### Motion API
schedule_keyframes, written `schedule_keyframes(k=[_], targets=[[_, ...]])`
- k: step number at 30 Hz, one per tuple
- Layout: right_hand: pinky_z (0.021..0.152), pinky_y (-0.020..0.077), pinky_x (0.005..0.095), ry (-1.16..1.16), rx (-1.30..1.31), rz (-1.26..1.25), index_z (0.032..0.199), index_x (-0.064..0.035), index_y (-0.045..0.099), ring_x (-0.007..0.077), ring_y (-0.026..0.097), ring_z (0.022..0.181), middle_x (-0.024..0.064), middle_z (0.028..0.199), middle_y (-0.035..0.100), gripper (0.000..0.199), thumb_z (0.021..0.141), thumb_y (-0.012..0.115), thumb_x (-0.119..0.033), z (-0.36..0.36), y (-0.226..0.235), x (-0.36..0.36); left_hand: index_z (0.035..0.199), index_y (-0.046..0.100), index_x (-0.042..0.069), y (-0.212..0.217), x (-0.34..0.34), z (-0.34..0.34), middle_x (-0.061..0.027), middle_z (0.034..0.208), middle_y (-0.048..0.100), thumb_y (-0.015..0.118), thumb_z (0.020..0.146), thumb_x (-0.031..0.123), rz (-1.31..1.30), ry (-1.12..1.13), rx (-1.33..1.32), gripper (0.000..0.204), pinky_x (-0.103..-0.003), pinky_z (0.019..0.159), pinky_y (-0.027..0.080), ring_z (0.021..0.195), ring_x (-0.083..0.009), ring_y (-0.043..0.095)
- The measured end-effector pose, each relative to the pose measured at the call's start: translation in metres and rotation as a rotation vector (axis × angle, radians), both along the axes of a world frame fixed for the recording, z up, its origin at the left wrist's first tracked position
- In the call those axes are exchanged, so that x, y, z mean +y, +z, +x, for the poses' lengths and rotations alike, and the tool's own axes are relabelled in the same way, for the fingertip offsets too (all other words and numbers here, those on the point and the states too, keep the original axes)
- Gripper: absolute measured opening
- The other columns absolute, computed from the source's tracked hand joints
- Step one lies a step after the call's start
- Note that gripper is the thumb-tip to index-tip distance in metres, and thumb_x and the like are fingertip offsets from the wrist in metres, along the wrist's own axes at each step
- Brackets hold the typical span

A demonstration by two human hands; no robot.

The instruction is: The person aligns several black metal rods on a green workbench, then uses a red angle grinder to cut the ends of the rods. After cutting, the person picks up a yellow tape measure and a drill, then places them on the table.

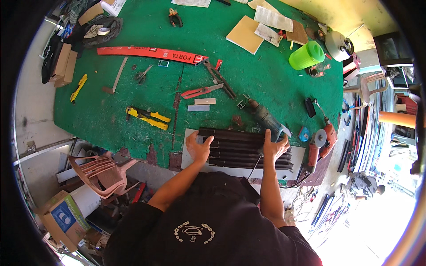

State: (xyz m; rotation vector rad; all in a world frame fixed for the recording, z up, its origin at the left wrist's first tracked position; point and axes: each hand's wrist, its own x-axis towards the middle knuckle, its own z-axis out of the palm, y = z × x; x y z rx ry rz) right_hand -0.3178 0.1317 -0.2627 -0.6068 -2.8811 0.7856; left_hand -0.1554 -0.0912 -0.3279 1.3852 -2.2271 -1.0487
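A row of dark, ribbed metal strips (pixel 239 148) lies side by side on a pale grey board (pixel 299 155) at the table's near edge. My left hand (pixel 198 147) rests at the strips' left end, its thumb spread apart from the fingers. Over the right part of the strips, my right hand (pixel 276 147) is closed on the rear of a teal power drill (pixel 265 116). The drill's chuck points away to the left, and a cord runs down beside my wrist. Part of its handle is hidden by my hand.
On the green table (pixel 97 119) lie a yellow-black hand tool (pixel 148 117), red-handled tool (pixel 202 91), scissors (pixel 142 74), red level-like bar (pixel 151 53) and pliers (pixel 175 17). An angle grinder (pixel 316 150) and green container (pixel 306 55) stand right. Plastic chair (pixel 104 173) sits left.
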Motion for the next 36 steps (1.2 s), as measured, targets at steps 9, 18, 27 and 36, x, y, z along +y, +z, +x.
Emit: schedule_keyframes(k=[9,18,27,36], targets=[[0.097,0.0527,0.0396,0.112,-0.338,-0.442,0.132,0.0152,0.058,0.0302,0.068,0.108,0.0227,0.120,0.069,0.090,0.069,0.097,-0.035,-0.016,-0.017,0.040,0.134,0.064,0.005,0.005,0.004,-0.006,-0.0170,0.122,0.063,0.098,0.068,0.034,-0.008,0.021,-0.053,0.080,-0.050,0.103,0.047,0.120,-0.0387,0.058],[0.083,0.0565,0.0372,0.129,-0.339,-0.937,0.123,0.0078,0.066,0.0221,0.071,0.090,0.0113,0.107,0.073,0.059,0.075,0.092,-0.012,-0.016,-0.016,0.027,0.142,0.054,0.013,0.008,0.019,-0.022,-0.0130,0.140,0.052,0.095,0.069,0.047,0.094,0.133,-0.099,0.090,-0.059,0.105,0.041,0.133,-0.0383,0.049],[0.084,0.0550,0.0354,0.246,-0.045,-0.849,0.129,0.0028,0.061,0.0205,0.067,0.094,0.0113,0.114,0.071,0.059,0.076,0.087,-0.002,-0.009,0.019,-0.007,0.138,0.054,0.014,-0.001,0.021,-0.023,-0.0142,0.127,0.053,0.097,0.067,0.047,0.017,0.127,-0.108,0.090,-0.056,0.099,0.041,0.120,-0.0388,0.052],[0.102,0.0543,0.0388,0.775,-0.311,-0.447,0.140,-0.0010,0.057,0.0229,0.069,0.115,0.0147,0.125,0.072,0.068,0.078,0.086,-0.003,0.029,0.187,-0.029,0.138,0.056,0.011,-0.008,0.023,-0.016,-0.0140,0.118,0.052,0.095,0.069,0.050,-0.037,0.088,0.001,0.088,-0.053,0.098,0.039,0.112,-0.0359,0.053]])
